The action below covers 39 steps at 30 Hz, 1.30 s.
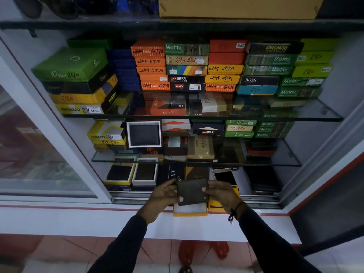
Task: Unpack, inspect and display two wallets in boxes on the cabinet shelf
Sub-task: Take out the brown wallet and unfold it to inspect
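a dark wallet [192,191] is held closed and nearly flat in front of the open cabinet, just above an open yellow box [190,210] with a white lining. the box sits on the white ledge [78,215] at the cabinet's foot, directly below the wallet. the left hand [162,194] has its grip pinched on the wallet's left edge, thumb on the lower corner and fingers along the top. the right hand [221,194] has its grip pinched on the wallet's right edge, thumb on the face. a dark cord bracelet [235,211] hangs at the right wrist, and both arms wear dark sleeves.

just right of the wallet, partly behind the right hand, lies a second yellow box piece [215,205]; whether it is a lid or a base cannot be told. behind the wallet, on the lowest level of the cabinet, a black box marked ax [171,174] lies flat. to the wallet's upper left stand two open display boxes: one yellow-rimmed [120,172] and one white-rimmed [145,171], each showing a dark wallet. above the wallet, on the lower glass shelf [197,163], a white-framed box [144,134] stands upright with a dark wallet inside. higher still above the wallet, the upper glass shelf [202,116] carries stacks of orange, green, yellow and black wallet boxes with handwritten prices. below the wallet, under the ledge, the floor is tiled red.
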Each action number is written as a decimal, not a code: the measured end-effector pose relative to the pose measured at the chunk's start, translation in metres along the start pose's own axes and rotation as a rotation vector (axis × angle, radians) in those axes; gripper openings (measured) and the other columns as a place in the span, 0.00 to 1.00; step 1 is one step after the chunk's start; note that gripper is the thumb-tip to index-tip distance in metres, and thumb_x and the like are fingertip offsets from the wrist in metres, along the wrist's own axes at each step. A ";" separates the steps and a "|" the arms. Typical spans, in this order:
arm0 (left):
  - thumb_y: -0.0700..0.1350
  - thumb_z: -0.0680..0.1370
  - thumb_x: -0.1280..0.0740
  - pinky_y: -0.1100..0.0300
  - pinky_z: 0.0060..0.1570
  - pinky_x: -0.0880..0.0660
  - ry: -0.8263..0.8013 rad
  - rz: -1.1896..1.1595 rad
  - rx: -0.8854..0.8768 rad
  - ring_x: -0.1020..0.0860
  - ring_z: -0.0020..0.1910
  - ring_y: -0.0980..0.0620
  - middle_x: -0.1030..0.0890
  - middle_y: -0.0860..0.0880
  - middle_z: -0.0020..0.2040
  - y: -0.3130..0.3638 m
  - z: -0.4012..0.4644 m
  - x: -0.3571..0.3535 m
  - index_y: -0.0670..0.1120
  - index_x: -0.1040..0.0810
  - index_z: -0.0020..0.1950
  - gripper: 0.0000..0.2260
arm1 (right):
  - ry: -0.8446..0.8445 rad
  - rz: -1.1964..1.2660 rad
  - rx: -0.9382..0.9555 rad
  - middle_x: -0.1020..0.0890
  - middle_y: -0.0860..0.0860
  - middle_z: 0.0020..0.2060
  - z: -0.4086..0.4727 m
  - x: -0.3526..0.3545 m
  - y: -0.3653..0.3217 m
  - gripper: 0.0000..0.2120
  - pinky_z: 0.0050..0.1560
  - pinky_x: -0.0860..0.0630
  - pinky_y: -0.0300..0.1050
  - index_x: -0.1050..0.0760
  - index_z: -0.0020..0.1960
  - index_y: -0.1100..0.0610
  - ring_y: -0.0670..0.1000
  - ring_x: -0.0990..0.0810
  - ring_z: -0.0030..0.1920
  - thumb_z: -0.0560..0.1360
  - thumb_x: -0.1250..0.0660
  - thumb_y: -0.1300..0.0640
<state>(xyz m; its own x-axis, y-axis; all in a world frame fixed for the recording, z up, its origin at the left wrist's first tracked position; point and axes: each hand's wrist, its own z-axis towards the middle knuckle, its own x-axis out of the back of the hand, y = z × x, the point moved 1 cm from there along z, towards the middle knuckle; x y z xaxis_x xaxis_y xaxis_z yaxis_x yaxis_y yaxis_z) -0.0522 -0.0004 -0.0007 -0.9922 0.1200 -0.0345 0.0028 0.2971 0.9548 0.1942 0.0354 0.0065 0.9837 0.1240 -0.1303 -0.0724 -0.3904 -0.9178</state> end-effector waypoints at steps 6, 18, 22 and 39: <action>0.24 0.66 0.26 0.71 0.48 0.21 0.320 0.468 -0.468 0.18 0.51 0.55 0.19 0.54 0.51 -0.001 -0.004 -0.017 0.52 0.20 0.45 0.23 | 0.179 -0.924 0.699 0.15 0.47 0.48 -0.009 -0.009 0.006 0.14 0.55 0.24 0.35 0.17 0.46 0.56 0.45 0.19 0.51 0.65 0.23 0.69; 0.35 0.76 0.28 0.62 0.48 0.18 0.280 0.314 -0.165 0.18 0.51 0.56 0.17 0.54 0.48 -0.007 0.005 -0.013 0.55 0.21 0.53 0.16 | 0.162 -0.466 0.231 0.15 0.54 0.46 -0.002 -0.010 -0.002 0.16 0.54 0.19 0.48 0.19 0.54 0.62 0.58 0.16 0.53 0.68 0.25 0.71; 0.33 0.74 0.26 0.48 0.51 0.17 0.339 0.315 0.038 0.16 0.45 0.46 0.15 0.45 0.42 -0.017 0.010 -0.013 0.43 0.17 0.47 0.06 | 0.288 -0.655 0.151 0.14 0.57 0.48 0.007 -0.014 0.009 0.12 0.56 0.20 0.47 0.16 0.50 0.65 0.56 0.16 0.52 0.67 0.22 0.64; 0.36 0.76 0.30 0.60 0.39 0.23 0.328 0.844 0.081 0.15 0.48 0.41 0.14 0.39 0.47 -0.017 0.007 -0.014 0.36 0.16 0.46 0.04 | 0.354 -0.858 -0.028 0.14 0.53 0.44 0.006 -0.048 0.019 0.16 0.47 0.20 0.46 0.16 0.48 0.57 0.53 0.16 0.48 0.67 0.24 0.48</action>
<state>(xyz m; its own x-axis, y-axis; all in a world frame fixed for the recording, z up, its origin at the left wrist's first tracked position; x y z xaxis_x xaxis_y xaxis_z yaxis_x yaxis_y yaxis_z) -0.0374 -0.0005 -0.0180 -0.6421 0.0561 0.7646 0.7413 0.2995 0.6006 0.1447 0.0280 -0.0069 0.6919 0.0967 0.7155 0.7029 -0.3166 -0.6369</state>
